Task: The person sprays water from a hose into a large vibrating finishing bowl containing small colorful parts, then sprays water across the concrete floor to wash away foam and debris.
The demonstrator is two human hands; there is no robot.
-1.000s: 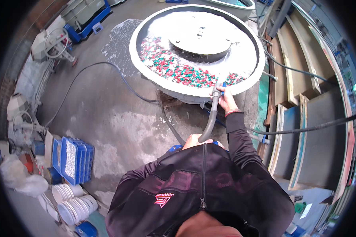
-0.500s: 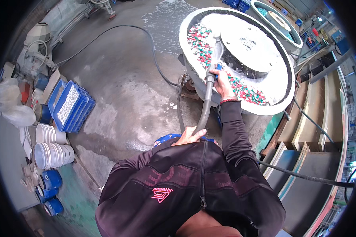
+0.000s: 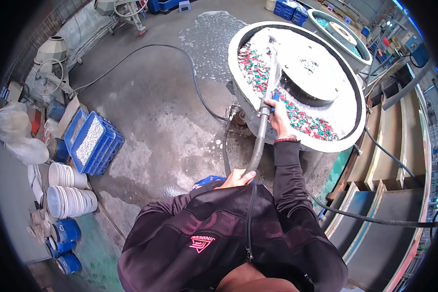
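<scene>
A grey hose point(image 3: 259, 145) runs up from my waist to a large round tub point(image 3: 321, 145) with a white rim. My right hand point(image 3: 280, 119) is wrapped round the hose near its front end, beside a blue valve handle point(image 3: 276, 97). Lower down, my left hand point(image 3: 237, 178) is closed round the hose in front of my stomach. A water jet point(image 3: 273, 73) leaves the hose and strikes inside the tub, left of its raised white centre disc point(image 3: 310, 65). Small red, green and white pieces point(image 3: 310, 121) lie in the tub, with white foam among and behind them.
Left stand stacked blue crates point(image 3: 104, 146) holding white pieces, white buckets point(image 3: 73, 201) and blue drums point(image 3: 67, 231). A dark hose point(image 3: 195, 73) crosses the wet floor. Another round tub point(image 3: 321, 14) stands behind; wooden troughs point(image 3: 387, 141) line the right.
The whole scene has shifted down and slightly right in the picture. Both hands keep their hold on the hose, and the water still runs into the tub.
</scene>
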